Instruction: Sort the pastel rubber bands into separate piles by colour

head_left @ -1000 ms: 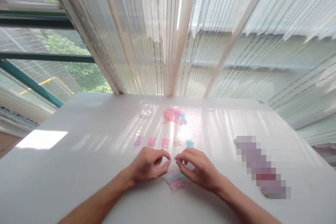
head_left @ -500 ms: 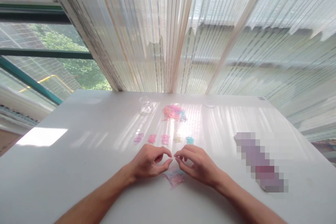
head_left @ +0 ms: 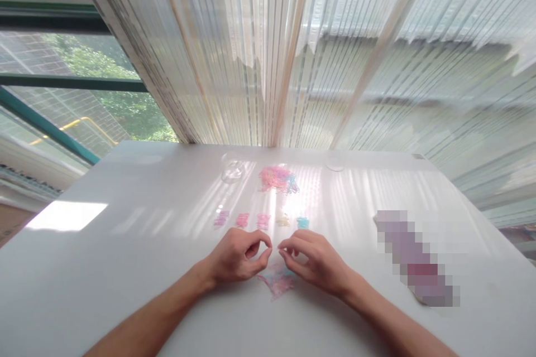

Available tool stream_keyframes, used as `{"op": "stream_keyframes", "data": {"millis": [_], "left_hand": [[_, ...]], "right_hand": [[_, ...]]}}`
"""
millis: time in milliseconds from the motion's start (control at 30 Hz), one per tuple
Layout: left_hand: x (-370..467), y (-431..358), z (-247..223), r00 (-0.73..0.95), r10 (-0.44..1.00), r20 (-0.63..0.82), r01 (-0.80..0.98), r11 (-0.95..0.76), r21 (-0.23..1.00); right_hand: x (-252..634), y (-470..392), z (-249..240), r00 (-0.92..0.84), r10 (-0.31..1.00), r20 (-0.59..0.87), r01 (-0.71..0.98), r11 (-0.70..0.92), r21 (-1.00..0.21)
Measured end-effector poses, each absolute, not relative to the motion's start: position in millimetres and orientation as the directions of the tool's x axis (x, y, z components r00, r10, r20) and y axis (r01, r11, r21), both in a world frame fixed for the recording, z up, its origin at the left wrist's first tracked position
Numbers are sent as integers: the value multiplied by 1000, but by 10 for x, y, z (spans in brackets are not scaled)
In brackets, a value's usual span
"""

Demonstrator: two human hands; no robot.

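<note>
My left hand point(head_left: 238, 256) is pinched, thumb and forefinger together, just above the near part of the table. Facing it, my right hand point(head_left: 315, 259) also holds its thumb and fingertips in a pinch. A narrow gap separates the two sets of fingertips, and whatever they hold is too small to make out. Below them lies a loose pile of thin pastel bands point(head_left: 277, 284), pink and bluish, partly covered by the hands. Just beyond my fingers sit small groups in a row: purple point(head_left: 221, 218), red-pink point(head_left: 242, 220), pink point(head_left: 263, 221), pale yellow point(head_left: 283, 220) and turquoise point(head_left: 303, 223).
Farther back on the white table point(head_left: 146, 268) is a larger mixed heap of pink and blue bands point(head_left: 277, 178). A clear round container point(head_left: 233, 170) stands left of it, a clear disc point(head_left: 335, 164) right. A blurred-out purple item point(head_left: 414, 256) lies at right. Striped curtains point(head_left: 268, 56) hang behind.
My left fingertips have drawn slightly left, widening the gap between the hands. The right hand stays nearly where it was, and the groups on the table are unchanged.
</note>
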State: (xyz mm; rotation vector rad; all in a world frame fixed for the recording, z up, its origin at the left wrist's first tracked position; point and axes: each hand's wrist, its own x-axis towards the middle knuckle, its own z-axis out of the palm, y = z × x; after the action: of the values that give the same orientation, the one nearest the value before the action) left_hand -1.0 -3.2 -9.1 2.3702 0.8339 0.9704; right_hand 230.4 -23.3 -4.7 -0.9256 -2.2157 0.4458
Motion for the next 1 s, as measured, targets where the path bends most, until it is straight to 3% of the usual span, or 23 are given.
{"op": "stream_keyframes", "data": {"millis": [1000], "left_hand": [[-42, -14, -103, 572, 693, 438, 389, -700, 599]], "right_hand": [[2326, -235, -46, -534, 736, 417, 509, 673, -536]]}}
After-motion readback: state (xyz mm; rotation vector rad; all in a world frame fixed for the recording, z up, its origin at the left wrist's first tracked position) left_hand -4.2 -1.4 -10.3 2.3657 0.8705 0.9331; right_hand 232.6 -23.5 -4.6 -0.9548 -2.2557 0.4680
